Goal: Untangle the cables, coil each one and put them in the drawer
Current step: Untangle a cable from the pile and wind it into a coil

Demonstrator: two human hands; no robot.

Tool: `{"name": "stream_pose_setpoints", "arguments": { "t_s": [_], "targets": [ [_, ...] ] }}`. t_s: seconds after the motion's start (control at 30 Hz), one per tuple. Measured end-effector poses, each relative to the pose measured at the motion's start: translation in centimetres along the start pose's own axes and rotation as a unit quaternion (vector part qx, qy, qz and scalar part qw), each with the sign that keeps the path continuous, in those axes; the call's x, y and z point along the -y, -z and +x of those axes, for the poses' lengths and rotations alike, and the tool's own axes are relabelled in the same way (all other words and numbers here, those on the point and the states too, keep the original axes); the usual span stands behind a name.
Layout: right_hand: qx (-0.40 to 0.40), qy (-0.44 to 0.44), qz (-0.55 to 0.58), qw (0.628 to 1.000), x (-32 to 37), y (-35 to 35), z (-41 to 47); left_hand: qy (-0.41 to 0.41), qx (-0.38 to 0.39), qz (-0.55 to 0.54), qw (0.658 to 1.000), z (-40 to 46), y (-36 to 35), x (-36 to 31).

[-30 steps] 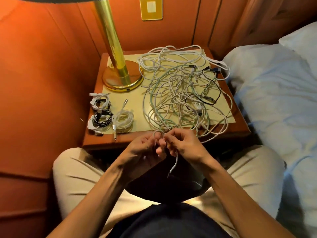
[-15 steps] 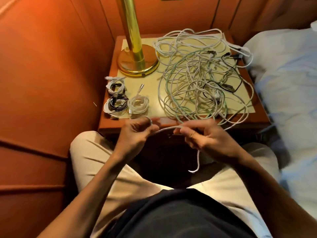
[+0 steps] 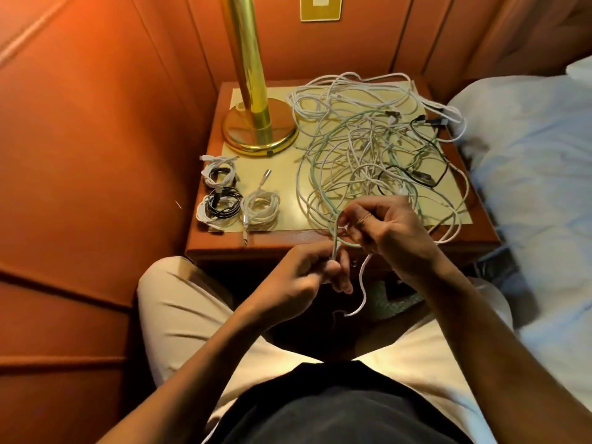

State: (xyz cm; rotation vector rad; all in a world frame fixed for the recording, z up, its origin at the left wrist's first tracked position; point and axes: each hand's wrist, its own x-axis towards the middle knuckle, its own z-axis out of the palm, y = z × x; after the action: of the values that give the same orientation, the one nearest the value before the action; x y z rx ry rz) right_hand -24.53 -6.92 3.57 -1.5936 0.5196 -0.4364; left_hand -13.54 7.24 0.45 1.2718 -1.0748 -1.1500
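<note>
At the front edge of the nightstand [image 3: 288,241], the left hand [image 3: 304,277] pinches a white cable [image 3: 363,285] whose free end dangles over the lap, while the right hand [image 3: 381,229] curls round a loop of it just above. The tangled cables [image 3: 368,149] fill the right half of the top, spilling to its right and back edges. Three coiled bundles [image 3: 237,200] sit at the front left corner, near the brass lamp base [image 3: 259,129], with bare mat between.

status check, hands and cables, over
Left hand and right hand both pinch one white cable. Tangle still on nightstand, coils beside lamp. Nothing blocking.
</note>
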Motion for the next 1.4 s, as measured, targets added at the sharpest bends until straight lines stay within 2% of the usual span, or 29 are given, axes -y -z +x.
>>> {"name": "stream_pose_setpoints", "arguments": {
  "t_s": [0.1, 0.13, 0.2, 0.27, 0.33, 0.43, 0.5, 0.53, 0.63, 0.7, 0.9, 0.97, 1.1, 1.4],
  "targets": [
    [-0.022, -0.019, -0.017, 0.999, -2.8, -1.1, 0.3, -0.029, 0.024, -0.173, 0.984, 0.3, -0.3, -0.9],
    [-0.009, -0.037, -0.009, 0.999, -3.8, -1.7, 0.0, -0.043, 0.006, -0.233, 0.972, 0.5, -0.3, -1.3],
    [0.042, -0.075, -0.005, 0.996, -5.8, -2.9, -1.1, -0.064, -0.092, -0.295, 0.949, 1.3, 0.3, -1.9],
    [0.116, -0.101, -0.020, 0.988, -7.0, -3.5, -2.5, -0.077, -0.229, -0.262, 0.934, 2.0, 1.6, -1.6],
    [0.169, -0.121, -0.049, 0.977, -7.3, -3.2, -3.2, -0.070, -0.337, -0.184, 0.921, 2.4, 2.7, -0.7],
    [0.242, -0.128, -0.117, 0.955, -6.3, -1.9, -3.1, -0.045, -0.380, 0.045, 0.923, 1.9, 3.4, 1.3],
    [0.277, -0.114, -0.089, 0.950, -5.0, -0.9, -3.1, -0.031, -0.347, 0.152, 0.925, 1.2, 4.1, 2.5],
    [0.265, -0.107, -0.047, 0.957, -4.2, -0.4, -3.2, -0.024, -0.321, 0.161, 0.933, 0.9, 4.5, 2.9],
    [0.157, -0.069, 0.043, 0.984, -2.1, 0.7, -2.7, -0.017, -0.199, 0.168, 0.965, 0.0, 4.0, 3.2],
    [0.110, -0.045, 0.057, 0.991, -1.6, 0.7, -2.0, 0.001, -0.130, 0.129, 0.983, -0.2, 2.4, 3.3],
    [0.043, -0.049, 0.113, 0.991, -1.6, 0.5, -1.0, 0.059, -0.067, -0.074, 0.993, 0.1, 1.0, 3.5],
    [0.040, -0.055, 0.138, 0.988, -1.7, 0.4, -0.9, 0.067, -0.027, -0.128, 0.989, 0.0, 1.2, 3.2],
    [0.046, -0.051, 0.162, 0.984, -1.7, 0.1, -0.5, 0.095, 0.037, -0.261, 0.960, -0.3, 1.4, 2.6],
    [0.018, -0.043, 0.141, 0.989, -2.3, -0.9, 0.7, 0.095, 0.099, -0.424, 0.895, -0.6, 1.6, 1.9]
  ]
}}
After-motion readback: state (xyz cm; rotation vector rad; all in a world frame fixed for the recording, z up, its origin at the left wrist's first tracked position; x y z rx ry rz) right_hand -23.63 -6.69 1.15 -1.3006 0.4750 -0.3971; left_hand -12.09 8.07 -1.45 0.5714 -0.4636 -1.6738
